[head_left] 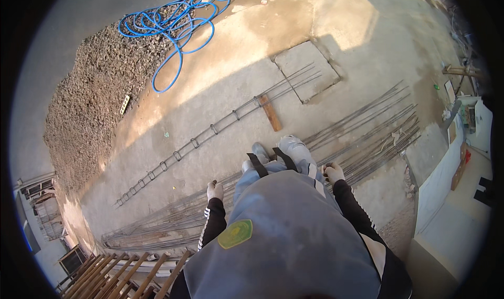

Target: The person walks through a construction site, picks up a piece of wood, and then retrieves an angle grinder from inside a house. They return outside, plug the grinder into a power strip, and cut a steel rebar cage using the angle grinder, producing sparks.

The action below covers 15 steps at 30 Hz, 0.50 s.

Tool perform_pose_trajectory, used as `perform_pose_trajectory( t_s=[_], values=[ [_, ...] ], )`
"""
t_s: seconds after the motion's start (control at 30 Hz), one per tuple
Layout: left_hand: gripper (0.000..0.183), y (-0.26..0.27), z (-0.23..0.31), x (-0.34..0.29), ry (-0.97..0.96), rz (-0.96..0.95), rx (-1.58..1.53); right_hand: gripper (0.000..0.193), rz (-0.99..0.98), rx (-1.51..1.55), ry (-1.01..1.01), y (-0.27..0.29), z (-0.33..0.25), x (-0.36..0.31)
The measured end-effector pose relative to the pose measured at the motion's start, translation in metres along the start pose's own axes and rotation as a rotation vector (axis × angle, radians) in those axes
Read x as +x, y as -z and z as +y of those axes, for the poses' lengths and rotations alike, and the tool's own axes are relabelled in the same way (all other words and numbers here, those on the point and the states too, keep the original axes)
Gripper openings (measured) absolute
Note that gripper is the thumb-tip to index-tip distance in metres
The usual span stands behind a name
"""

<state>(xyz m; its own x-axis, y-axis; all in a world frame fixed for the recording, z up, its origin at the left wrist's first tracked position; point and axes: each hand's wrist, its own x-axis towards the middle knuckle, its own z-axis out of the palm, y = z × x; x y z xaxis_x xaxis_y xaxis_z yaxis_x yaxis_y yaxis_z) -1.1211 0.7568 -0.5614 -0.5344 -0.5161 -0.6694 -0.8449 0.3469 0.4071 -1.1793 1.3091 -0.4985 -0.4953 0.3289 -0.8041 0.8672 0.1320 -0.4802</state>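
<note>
My left hand, in a pale glove with dark fingertips, hangs at my side with its fingers curled closed. On the other side, my right hand is curled closed too, in a similar glove. Whether either one holds something small cannot be made out. Both hands are over a long spread of thin steel bars on the concrete. Ahead of me lies a narrow rebar cage, its long bars ringed by several stirrups. A brown wooden board lies crosswise by its far right end.
A gravel heap stands at the left, with a tangled blue hose across its far edge. A square concrete cover is set in the floor beyond the cage. Wooden poles lie at the lower left; a white wall stands right.
</note>
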Motion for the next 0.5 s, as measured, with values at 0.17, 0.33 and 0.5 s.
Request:
perform_pose_trajectory(
  t_s=[0.17,0.33,0.5],
  values=[
    [0.056,-0.005,0.002,0.007,0.029,-0.1,0.015,0.025,-0.015,0.059,-0.041,-0.019,0.033,-0.009],
    [0.046,-0.015,0.048,0.006,-0.004,-0.198,-0.125,0.026,-0.023,0.015,-0.001,-0.009,0.037,-0.002],
    [0.034,-0.025,0.093,0.002,0.047,-0.248,-0.317,0.027,-0.008,0.001,-0.081,0.01,0.001,0.022]
  ],
)
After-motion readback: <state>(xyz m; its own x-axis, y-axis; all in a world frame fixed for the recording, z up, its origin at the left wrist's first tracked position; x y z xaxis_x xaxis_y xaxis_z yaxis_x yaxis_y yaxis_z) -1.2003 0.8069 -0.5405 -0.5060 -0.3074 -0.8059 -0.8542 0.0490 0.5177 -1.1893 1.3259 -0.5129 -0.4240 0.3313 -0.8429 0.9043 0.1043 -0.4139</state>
